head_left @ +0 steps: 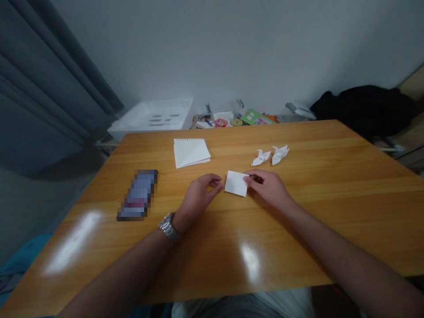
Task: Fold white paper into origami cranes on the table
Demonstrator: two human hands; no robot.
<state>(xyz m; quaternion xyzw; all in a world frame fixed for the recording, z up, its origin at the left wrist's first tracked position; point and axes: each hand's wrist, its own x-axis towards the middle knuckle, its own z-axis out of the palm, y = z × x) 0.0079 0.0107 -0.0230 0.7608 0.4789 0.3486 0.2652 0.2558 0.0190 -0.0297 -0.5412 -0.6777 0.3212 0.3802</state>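
A small folded piece of lined white paper (236, 183) lay near the middle of the wooden tabletop (314, 185), between the person's two hands. The right hand (269, 187) had its grip on the paper's right edge, the thumb over the top face and the fingers behind; whether the paper was lifted slightly or lay flat could not be told. The left hand (198, 196) was just beside the opposite edge, apart from it, its grip released, the fingers curved and the thumb a little away from them. A silver watch (168, 227) circled the left wrist. Beyond the right hand stood two folded white paper birds, the left bird (261, 157) and the right bird (280, 154), so close that contact between them could not be judged. Beyond the left hand lay a stack of lined sheets (191, 153), its far edge torn with punched holes. A phone (139, 194) with a blurred screen rested farther left. Past the far edge were a white tray (155, 112), a green booklet (256, 117) among small items, and a heap of black cloth (367, 108) to the right.
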